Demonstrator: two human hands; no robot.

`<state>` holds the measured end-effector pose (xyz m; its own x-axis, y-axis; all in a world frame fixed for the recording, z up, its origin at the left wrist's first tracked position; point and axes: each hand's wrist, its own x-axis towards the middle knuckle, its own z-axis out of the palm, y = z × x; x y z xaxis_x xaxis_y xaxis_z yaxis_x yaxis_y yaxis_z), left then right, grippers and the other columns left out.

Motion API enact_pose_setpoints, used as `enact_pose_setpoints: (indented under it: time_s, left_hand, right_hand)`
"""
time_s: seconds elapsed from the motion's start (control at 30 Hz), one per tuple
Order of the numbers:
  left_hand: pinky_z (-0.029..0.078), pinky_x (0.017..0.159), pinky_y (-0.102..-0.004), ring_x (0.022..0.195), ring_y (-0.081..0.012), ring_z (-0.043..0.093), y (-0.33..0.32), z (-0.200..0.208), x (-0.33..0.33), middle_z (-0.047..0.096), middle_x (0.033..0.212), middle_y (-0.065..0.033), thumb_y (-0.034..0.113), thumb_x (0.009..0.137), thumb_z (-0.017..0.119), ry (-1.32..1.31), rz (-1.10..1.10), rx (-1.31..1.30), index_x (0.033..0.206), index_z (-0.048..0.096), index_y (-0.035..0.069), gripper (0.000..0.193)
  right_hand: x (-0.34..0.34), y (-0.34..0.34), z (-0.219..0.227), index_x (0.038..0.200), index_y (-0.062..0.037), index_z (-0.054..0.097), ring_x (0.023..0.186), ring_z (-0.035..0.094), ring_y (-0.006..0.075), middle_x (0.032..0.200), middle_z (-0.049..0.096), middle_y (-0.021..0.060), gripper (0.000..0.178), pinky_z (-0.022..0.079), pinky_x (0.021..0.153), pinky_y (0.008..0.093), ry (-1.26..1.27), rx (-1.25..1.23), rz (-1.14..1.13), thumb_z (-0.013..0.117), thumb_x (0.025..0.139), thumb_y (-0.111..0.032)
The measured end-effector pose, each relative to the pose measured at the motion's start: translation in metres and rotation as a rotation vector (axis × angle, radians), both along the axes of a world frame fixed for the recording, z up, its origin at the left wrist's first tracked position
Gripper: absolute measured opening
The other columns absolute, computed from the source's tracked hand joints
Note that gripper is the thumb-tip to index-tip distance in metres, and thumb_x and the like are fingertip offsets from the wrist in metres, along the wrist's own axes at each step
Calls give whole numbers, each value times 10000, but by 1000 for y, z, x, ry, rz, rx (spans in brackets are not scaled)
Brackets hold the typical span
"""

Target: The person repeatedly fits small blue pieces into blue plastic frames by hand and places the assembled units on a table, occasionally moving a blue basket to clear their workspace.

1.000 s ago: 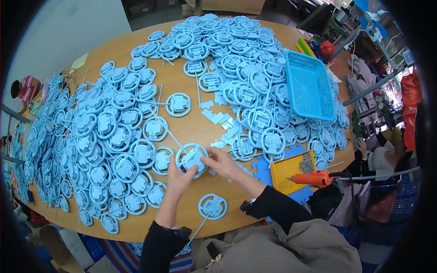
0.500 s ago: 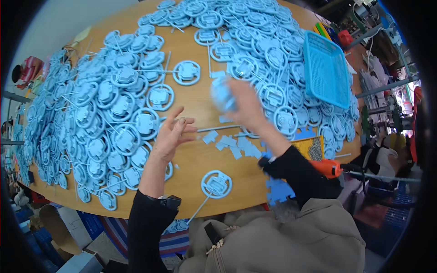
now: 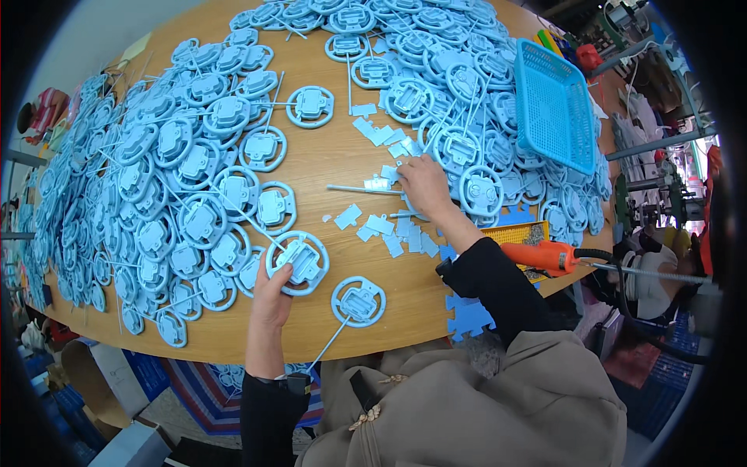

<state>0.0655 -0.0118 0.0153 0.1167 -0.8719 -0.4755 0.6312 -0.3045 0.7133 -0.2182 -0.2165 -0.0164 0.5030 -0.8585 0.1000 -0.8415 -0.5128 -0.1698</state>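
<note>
Tray holds grey bits; left grip pinches blue wheel, right grip unclear

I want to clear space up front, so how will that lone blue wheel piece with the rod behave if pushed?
The blue wheel piece probably feels light and stiff, since it looks like thin plastic. Lying flat, it should slide rather than roll. Its thin rod reaches past the table, so it may snag.

A pale wall is seen beyond the brown wooden counter. Past its near edge, grey floor and a striped cloth are partly revealed; at right, a grey rail is seen.
</note>
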Motion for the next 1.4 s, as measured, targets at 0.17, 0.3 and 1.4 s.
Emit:
enact_pose_setpoints:
  time_s: [0.17,0.3,1.4]
  left_hand:
    - [544,769,-378,1039,-234,599,-8,-1,-18,565,1174,-95,127,826,595,8,14,1,1298,426,71,504]
    - [532,796,-374,1044,-215,595,-18,5,-23,567,1176,-84,110,832,596,13,-12,-43,1304,436,70,501]
    - [426,950,-372,1127,-230,500,-52,-13,-23,485,1199,-116,51,676,664,-337,-143,-281,1320,346,-1,720]
  right_hand:
    - [1,8,2,954,-105,640,888,568,272,988,588,75,209,475,748,396,-200,-7,-68,635,746,-116]
    - [3,-8,-5,1005,-111,627,916,575,278,1001,588,76,267,475,776,403,-6,-20,29,665,741,-118]
    - [92,82,-18,1312,-46,457,1018,540,143,1169,574,70,612,471,836,296,-1308,1105,8,713,823,-311]
